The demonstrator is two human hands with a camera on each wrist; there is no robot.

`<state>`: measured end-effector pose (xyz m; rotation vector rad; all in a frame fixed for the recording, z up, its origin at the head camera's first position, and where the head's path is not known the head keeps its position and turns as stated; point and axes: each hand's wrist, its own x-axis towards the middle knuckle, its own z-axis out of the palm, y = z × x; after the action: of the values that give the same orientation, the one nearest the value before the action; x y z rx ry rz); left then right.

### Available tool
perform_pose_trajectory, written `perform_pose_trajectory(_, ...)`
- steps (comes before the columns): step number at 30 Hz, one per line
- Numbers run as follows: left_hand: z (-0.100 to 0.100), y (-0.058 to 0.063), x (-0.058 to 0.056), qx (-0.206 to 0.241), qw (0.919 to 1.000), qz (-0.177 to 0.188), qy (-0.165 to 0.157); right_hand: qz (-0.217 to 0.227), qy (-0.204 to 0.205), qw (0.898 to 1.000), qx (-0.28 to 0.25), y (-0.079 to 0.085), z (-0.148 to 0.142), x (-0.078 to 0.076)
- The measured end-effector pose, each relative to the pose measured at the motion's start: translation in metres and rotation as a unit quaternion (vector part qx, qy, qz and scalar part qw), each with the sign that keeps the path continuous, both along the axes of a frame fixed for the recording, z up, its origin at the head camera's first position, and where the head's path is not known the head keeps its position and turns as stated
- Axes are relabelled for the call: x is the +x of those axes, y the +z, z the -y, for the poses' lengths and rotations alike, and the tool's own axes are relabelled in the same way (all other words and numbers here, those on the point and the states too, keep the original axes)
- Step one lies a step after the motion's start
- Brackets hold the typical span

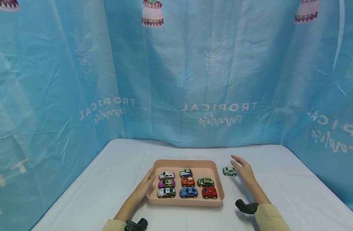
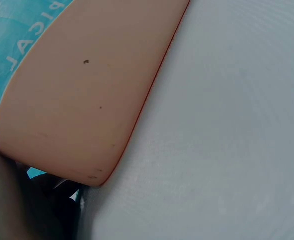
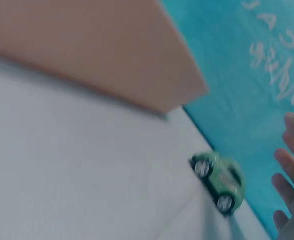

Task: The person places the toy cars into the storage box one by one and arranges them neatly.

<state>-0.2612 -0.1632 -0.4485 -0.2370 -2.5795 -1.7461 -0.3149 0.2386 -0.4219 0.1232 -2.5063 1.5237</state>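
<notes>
My left hand grips the left side of a pink rectangular tray; in the left wrist view the dark left hand lies against the tray's end wall. Several small toy cars sit inside the tray, among them a purple car, a blue car and a red car. To the right of the tray, a pale green toy car stands on the table. Just beside it, my right hand hovers with its fingers spread, holding nothing. The right wrist view shows the green car apart from the fingers.
A white cloth covers the table. Blue curtains with printed words and plants hang behind it and along both sides. Each wrist wears a black band, such as the one on the right.
</notes>
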Motion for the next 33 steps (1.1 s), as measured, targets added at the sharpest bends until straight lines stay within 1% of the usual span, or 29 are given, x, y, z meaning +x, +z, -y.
perform_pose_trajectory(3,-0.001,0.001,0.001,0.000,1.0000,0.005,0.003,0.035,0.017,0.998,0.045,-0.007,-0.006,-0.003)
perform_pose_trajectory(5,-0.001,0.002,0.001,-0.001,0.9999,0.008,0.007,0.044,0.037,0.996,0.071,-0.012,-0.008,-0.006)
perform_pose_trajectory(7,-0.001,0.003,0.001,-0.001,0.9999,0.009,0.009,0.047,0.057,0.993,0.094,-0.016,-0.009,-0.009)
perform_pose_trajectory(9,-0.001,0.003,0.001,-0.001,0.9999,0.007,0.009,0.045,0.067,0.991,0.107,-0.019,-0.009,-0.011)
perform_pose_trajectory(11,-0.001,0.003,0.001,0.000,1.0000,0.003,0.005,0.043,0.071,0.990,0.116,-0.021,-0.008,-0.013)
perform_pose_trajectory(14,-0.001,0.002,0.000,0.002,1.0000,0.000,0.003,0.033,0.064,0.988,0.134,-0.021,-0.007,-0.013)
perform_pose_trajectory(22,-0.001,-0.001,0.002,-0.008,0.9999,0.006,0.010,0.037,0.035,0.988,0.147,-0.020,-0.006,-0.012)
perform_pose_trajectory(26,-0.002,-0.001,0.002,-0.003,0.9999,0.008,0.010,0.019,0.031,0.988,0.147,-0.017,-0.004,-0.012)
perform_pose_trajectory(33,-0.001,0.001,0.002,-0.003,0.9999,0.001,0.010,-0.020,0.033,0.992,0.124,0.004,0.011,-0.005)
